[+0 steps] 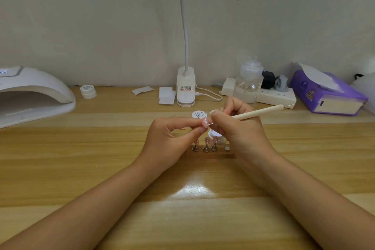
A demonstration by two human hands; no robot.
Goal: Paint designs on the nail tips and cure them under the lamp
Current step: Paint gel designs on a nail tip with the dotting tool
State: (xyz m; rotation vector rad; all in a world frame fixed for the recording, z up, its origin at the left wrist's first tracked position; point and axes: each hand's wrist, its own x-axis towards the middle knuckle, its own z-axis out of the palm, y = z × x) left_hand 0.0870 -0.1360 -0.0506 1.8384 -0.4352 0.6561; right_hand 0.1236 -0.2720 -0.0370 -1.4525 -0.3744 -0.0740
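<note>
Head view: one camera looking down at a pale wooden table [81, 168] against a plain wall.
Left hand [172, 138]: fingers curled, pinching a small pink nail tip with white dots [205, 123] between thumb and forefinger, held above the table.
Right hand [237, 130]: clamped on a long cream dotting pen [259, 112]; its thin metal point touches the held tip.
Hands: close together, nearly touching at the tip.
Open pot: a small white gel jar [214, 134] sits just below the hands, partly hidden.
Lid: a round white printed lid [198, 114] lies just behind the fingers.
Stands: three more pink dotted nail tips on small metal holders [206, 145] stand in a row near the wrists; a bare metal disc [227, 148] lies to their right.
Curing lamp: white domed nail lamp [30, 91], far left, well apart from the hands.
Back edge: stacked white jars [88, 91], white clip-on desk lamp [185, 87], clear pump bottle [247, 83], white power strip [274, 96], purple tissue pack [324, 93].
</note>
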